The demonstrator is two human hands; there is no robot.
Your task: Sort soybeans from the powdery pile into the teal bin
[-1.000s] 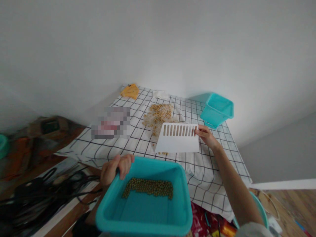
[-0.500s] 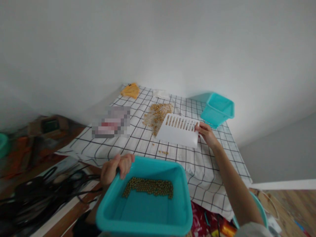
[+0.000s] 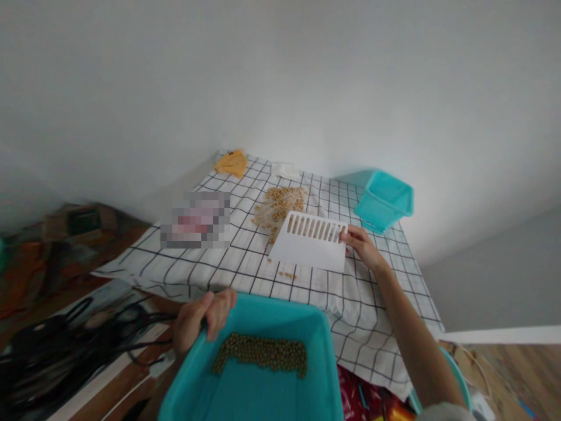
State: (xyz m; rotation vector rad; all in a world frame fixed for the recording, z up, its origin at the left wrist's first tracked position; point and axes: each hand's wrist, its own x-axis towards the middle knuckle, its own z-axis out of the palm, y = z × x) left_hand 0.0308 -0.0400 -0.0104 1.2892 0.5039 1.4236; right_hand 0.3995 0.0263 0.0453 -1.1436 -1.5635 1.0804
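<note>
My left hand (image 3: 204,318) is closed over the left rim of a large turquoise tub (image 3: 258,397), at the table's near edge. Small round golden-brown beads (image 3: 263,352) lie in a band along the tub's far side. Between the thumb and fingers of my right hand (image 3: 363,247) is the right edge of a white slotted plastic board (image 3: 307,251). The board is tilted over the checked cloth, beyond the tub. Just behind it spreads a pile of golden beads (image 3: 283,202), with what looks like clear plastic among them. A few loose beads (image 3: 287,275) lie between board and tub.
A smaller turquoise basket (image 3: 385,202) stands at the table's right, near the wall. At the back lie a yellow cloth (image 3: 232,163) and a white crumpled piece (image 3: 284,170). A blurred-out item (image 3: 197,219) is on the left. Black cables (image 3: 56,351) lie below left.
The white board has come slightly nearer to me and to the left. The tub sits lower in the view, which has itself shifted a little. Both hands keep their hold.
</note>
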